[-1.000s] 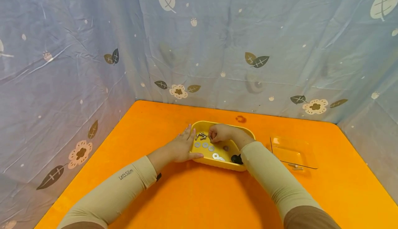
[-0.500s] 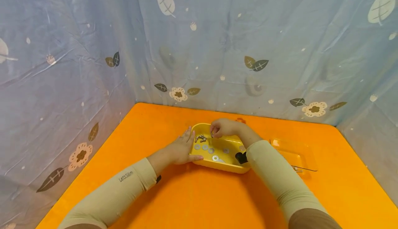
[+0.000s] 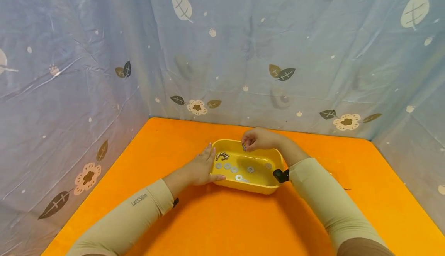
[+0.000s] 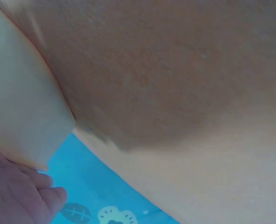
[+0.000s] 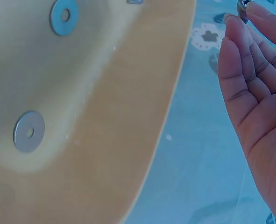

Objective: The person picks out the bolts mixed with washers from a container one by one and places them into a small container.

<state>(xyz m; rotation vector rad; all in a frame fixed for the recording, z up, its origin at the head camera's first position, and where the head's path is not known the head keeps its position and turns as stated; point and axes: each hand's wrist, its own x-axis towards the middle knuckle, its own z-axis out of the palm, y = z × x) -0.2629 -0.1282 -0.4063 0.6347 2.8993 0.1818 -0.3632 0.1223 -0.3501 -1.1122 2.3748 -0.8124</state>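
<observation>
A yellow plastic tub [image 3: 243,187] stands on the orange table. My left hand [image 3: 199,170] rests against its left end with straight, spread fingers, the thumb lying over the front rim. Above the far rim, my right hand [image 3: 261,138] pinches a small metal screw [image 5: 243,10] between thumb and fingertips. Several similar screws [image 3: 222,156] lie at the tub's left end. Flat metal washers [image 3: 250,169] are scattered over the floor of the tub; one washer [image 5: 29,131] shows closely in the right wrist view. The left wrist view holds mostly tub wall, with part of the left hand [image 4: 23,196].
A black wrist camera [image 3: 281,175] on the right wrist hangs over the tub's right end. The clear tray on the right is mostly hidden behind the right forearm sleeve [image 3: 323,198]. Patterned blue curtains [image 3: 222,55] enclose the table [image 3: 222,225].
My right hand has lifted the screw from the tub's left part and moved right, up to the far rim. The left hand stays on the tub. The sleeve now covers most of the clear tray.
</observation>
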